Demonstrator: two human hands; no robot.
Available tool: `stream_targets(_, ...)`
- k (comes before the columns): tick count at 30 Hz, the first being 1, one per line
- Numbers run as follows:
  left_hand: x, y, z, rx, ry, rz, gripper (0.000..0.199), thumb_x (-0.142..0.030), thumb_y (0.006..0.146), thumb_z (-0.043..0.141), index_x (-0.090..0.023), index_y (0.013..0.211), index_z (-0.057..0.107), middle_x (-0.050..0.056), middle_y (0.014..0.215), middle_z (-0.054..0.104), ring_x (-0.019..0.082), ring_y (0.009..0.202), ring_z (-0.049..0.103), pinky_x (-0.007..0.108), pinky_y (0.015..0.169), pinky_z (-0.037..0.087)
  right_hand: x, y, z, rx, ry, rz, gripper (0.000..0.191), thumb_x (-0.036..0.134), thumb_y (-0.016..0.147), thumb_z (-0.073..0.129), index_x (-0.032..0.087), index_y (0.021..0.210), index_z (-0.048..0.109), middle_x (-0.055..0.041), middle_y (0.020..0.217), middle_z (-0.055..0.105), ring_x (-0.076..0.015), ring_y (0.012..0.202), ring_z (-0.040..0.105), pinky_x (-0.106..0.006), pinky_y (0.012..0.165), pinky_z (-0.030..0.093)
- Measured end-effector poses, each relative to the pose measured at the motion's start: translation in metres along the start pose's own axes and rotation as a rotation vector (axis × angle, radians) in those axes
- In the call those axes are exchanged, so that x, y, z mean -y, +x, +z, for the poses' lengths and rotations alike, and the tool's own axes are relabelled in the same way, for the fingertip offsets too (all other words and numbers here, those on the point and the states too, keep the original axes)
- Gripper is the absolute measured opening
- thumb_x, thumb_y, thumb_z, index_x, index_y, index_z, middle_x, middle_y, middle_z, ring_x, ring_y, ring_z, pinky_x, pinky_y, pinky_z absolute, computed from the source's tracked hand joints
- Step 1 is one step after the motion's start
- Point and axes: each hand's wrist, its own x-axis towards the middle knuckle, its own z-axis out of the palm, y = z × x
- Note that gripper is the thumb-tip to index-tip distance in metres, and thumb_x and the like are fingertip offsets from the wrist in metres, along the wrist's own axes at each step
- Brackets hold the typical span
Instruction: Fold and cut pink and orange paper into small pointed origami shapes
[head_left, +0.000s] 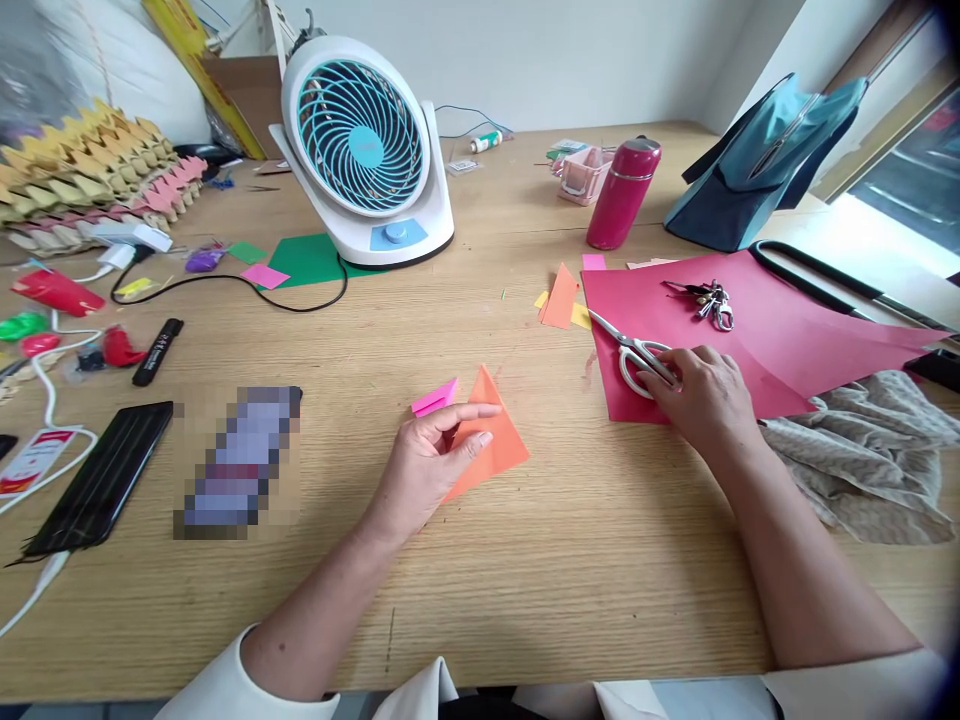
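My left hand (420,455) holds a folded orange paper triangle (501,440), its point facing away from me; the thumb lies across the paper and some fingers are hidden. Just beyond that hand is a small folded pink paper (435,398). Off to the right, my right hand (709,395) grips the handles of white-handled scissors (637,355). Their blades point to the far left, over the edge of a large red paper sheet (757,350). Folded orange and yellow paper pieces (561,298) lie close to the scissor tips.
A white and blue fan (364,150) stands at the back, near green paper (300,262). Keys (712,303) rest on the red sheet. Behind are a pink bottle (624,195) and teal bag (765,165). Leftward lie a phone (244,455), black power bank (101,480) and marker (157,352).
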Motion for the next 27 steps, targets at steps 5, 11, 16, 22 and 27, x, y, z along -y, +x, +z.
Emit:
stream_targets(5,-0.004,-0.001,-0.002,0.005,0.014,0.010,0.027,-0.023,0.083,0.067,-0.027,0.108,0.076,0.001,0.110,0.074,0.019,0.096,0.064,0.029,0.081,0.047,0.008,0.004,-0.003,0.002,-0.026,0.018,0.036,0.044,0.091,0.052,0.013,0.099,0.067,-0.0180,0.096,0.064,-0.0334,0.095,0.057,-0.045,0.081,0.045)
stream_targets(11,-0.009,-0.001,-0.008,-0.060,-0.015,-0.005,0.027,-0.025,0.082,0.069,-0.027,0.108,0.076,0.003,0.117,0.073,0.023,0.109,0.063,0.034,0.094,0.046,0.064,-0.019,-0.033,0.298,0.832,0.031,0.041,0.056,0.094,0.048,0.020,0.114,0.056,-0.0105,0.096,0.067,-0.0231,0.083,0.060,-0.034,0.068,0.047)
stream_targets(16,-0.016,-0.001,-0.012,-0.097,-0.049,-0.005,0.025,-0.027,0.080,0.072,-0.026,0.104,0.077,0.004,0.111,0.075,0.024,0.109,0.064,0.037,0.102,0.042,0.109,-0.046,-0.048,0.815,1.203,0.044,0.048,0.062,0.084,0.064,0.019,0.105,0.057,0.0010,0.075,0.050,-0.0133,0.065,0.045,-0.026,0.055,0.034)
stream_targets(22,-0.019,-0.001,-0.013,-0.100,-0.106,-0.004,0.023,-0.025,0.079,0.073,-0.023,0.102,0.077,0.003,0.096,0.076,0.021,0.095,0.066,0.032,0.092,0.047,0.124,-0.064,-0.051,1.055,1.236,0.026,0.056,0.073,0.082,0.059,0.018,0.088,0.052,0.0011,0.070,0.051,-0.0112,0.059,0.046,-0.024,0.052,0.035)
stream_targets(27,-0.022,-0.003,-0.011,-0.088,-0.183,-0.037,0.025,-0.025,0.077,0.074,-0.023,0.101,0.078,0.005,0.105,0.075,0.022,0.102,0.066,0.033,0.095,0.048,0.131,-0.071,-0.056,1.075,1.261,0.016,0.059,0.076,0.082,0.055,0.017,0.086,0.052,-0.0007,0.070,0.054,-0.0119,0.058,0.050,-0.025,0.052,0.040)
